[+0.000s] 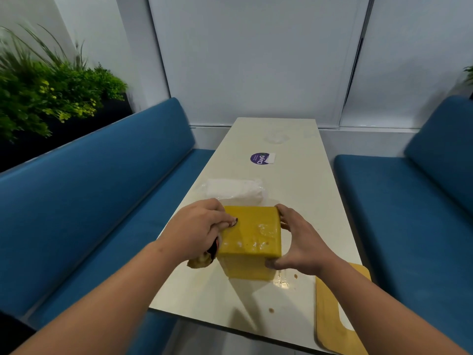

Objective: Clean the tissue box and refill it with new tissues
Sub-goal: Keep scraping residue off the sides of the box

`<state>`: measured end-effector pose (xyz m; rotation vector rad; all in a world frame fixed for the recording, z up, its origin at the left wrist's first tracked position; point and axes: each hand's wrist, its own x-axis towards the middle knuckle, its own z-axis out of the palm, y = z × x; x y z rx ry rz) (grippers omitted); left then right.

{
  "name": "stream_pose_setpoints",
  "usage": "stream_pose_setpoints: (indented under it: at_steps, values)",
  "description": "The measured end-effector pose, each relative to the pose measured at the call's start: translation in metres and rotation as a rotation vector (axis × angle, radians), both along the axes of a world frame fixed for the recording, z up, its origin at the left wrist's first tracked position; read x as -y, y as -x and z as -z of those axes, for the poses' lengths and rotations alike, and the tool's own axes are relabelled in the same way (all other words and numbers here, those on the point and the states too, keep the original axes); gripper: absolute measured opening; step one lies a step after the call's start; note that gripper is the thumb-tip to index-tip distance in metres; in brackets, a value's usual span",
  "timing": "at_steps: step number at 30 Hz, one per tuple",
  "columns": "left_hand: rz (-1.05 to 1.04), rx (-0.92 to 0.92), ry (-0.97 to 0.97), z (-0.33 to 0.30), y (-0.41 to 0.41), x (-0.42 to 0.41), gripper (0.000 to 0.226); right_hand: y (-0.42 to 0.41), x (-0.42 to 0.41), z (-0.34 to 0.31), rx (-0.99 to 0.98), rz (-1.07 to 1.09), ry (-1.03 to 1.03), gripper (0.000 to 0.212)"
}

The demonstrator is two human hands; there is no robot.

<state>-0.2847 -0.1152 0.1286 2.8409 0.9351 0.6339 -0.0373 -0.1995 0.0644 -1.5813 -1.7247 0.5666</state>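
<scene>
Yellow box: the glossy yellow square tissue box (252, 233) sits on the cream table (294, 175), between my hands.
Left hand (197, 226): clamped on a crumpled cloth (202, 260), rubbing the box's top.
Right hand (298, 242): fingers and thumb curled round the box's side.
Refill: clear-wrapped white tissue pack (234, 189) just beyond my left hand.
Risk: wet top; my grip could slip.

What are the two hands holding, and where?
The right hand grips the yellow tissue box by its right side. The left hand holds a cloth against the box's left side.
</scene>
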Motion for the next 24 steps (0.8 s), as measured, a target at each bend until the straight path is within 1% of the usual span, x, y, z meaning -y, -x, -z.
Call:
stream_pose_setpoints:
  at_steps: [3, 6, 9, 12, 15, 18, 20, 24]
  values:
    - [0.040, 0.042, 0.016, 0.012, 0.012, 0.018, 0.031, -0.001, -0.003, 0.001, -0.055, -0.019, -0.003, 0.110]
    - [0.068, 0.017, 0.017, 0.012, 0.016, 0.026, 0.036, 0.000, -0.004, 0.000, -0.071, -0.036, -0.002, 0.109]
    - [-0.025, 0.016, -0.005, 0.003, 0.003, 0.015, 0.029, -0.001, -0.005, 0.001, -0.095, -0.035, -0.008, 0.109]
    - [-0.141, 0.089, -0.022, 0.004, -0.011, 0.014, 0.022, 0.001, -0.005, 0.001, -0.077, -0.026, -0.013, 0.109]
    - [-0.148, 0.188, -0.078, 0.018, -0.009, 0.030, 0.021, 0.001, -0.005, 0.004, -0.070, -0.013, -0.019, 0.110]
    - [-0.151, 0.255, -0.063, 0.029, -0.002, 0.047, 0.028, 0.001, -0.007, 0.005, -0.073, 0.007, -0.021, 0.113]
    - [-0.132, 0.252, -0.050, 0.033, 0.002, 0.054, 0.033, 0.000, -0.008, 0.005, -0.065, -0.001, -0.018, 0.112]
    - [-0.051, 0.169, -0.020, 0.032, 0.011, 0.058, 0.027, -0.001, -0.008, 0.005, -0.056, -0.005, -0.024, 0.109]
